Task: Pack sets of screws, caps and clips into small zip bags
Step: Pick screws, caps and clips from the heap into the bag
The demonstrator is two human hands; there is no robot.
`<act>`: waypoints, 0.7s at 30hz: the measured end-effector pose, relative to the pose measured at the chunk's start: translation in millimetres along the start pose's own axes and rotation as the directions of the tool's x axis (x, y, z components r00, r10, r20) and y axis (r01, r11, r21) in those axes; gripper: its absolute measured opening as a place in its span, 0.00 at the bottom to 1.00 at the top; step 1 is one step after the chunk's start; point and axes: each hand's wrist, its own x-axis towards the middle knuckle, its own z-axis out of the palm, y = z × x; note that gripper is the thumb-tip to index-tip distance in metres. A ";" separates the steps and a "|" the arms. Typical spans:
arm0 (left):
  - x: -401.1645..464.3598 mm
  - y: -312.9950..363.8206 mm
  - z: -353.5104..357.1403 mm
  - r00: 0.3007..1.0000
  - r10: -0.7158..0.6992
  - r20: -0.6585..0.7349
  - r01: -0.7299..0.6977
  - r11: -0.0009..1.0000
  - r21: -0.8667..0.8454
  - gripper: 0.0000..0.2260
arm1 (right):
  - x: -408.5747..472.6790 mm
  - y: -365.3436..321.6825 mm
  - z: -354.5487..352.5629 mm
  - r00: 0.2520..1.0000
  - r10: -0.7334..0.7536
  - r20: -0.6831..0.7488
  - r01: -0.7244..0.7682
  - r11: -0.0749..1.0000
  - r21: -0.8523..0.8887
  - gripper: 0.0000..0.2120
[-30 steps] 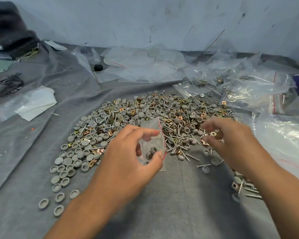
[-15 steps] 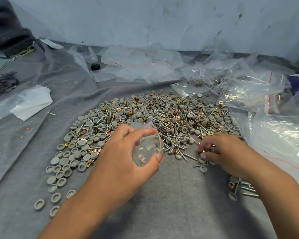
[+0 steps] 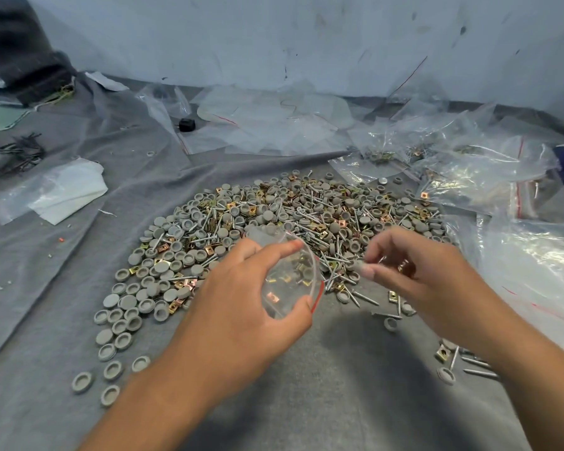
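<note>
My left hand holds a small clear zip bag with a red seal line between thumb and forefinger, its mouth spread wide toward the right. Brass clips lie inside it. My right hand hovers just right of the bag's mouth, fingers curled around small parts; a grey cap shows at the fingertips and a brass clip under the palm. Behind both hands spreads a large pile of grey caps, screws and brass clips on the grey cloth.
Loose caps trail off to the left front. A few screws and clips lie by my right forearm. Large clear plastic bags crowd the right and back. White paper in a bag lies at left. A wall stands behind.
My right hand dipped down to the loose parts at the pile's near edge, then rose toward the bag's mouth with parts in its fingers. My left hand tilted the bag and spread its mouth.
</note>
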 end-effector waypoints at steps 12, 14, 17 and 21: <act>1.2 5.2 -2.7 0.997 0.017 -0.077 -0.023 0.997 -0.076 0.27 | 3.9 -5.3 0.7 0.984 -0.108 -0.140 0.097 0.992 -0.086 0.06; 1.9 8.8 -6.0 0.983 0.028 -0.184 -0.050 0.992 -0.117 0.22 | 4.0 15.0 -5.8 0.987 0.120 0.104 -0.091 0.965 -0.247 0.07; 1.0 12.6 -9.8 0.933 0.039 -0.357 -0.114 0.975 -0.192 0.18 | 1.2 29.3 0.0 0.919 0.245 0.308 -0.105 0.907 -0.408 0.08; 1.4 13.3 -10.3 0.914 0.033 -0.404 -0.118 0.975 -0.186 0.17 | 1.2 26.5 4.6 0.896 0.275 0.350 -0.132 0.915 -0.381 0.07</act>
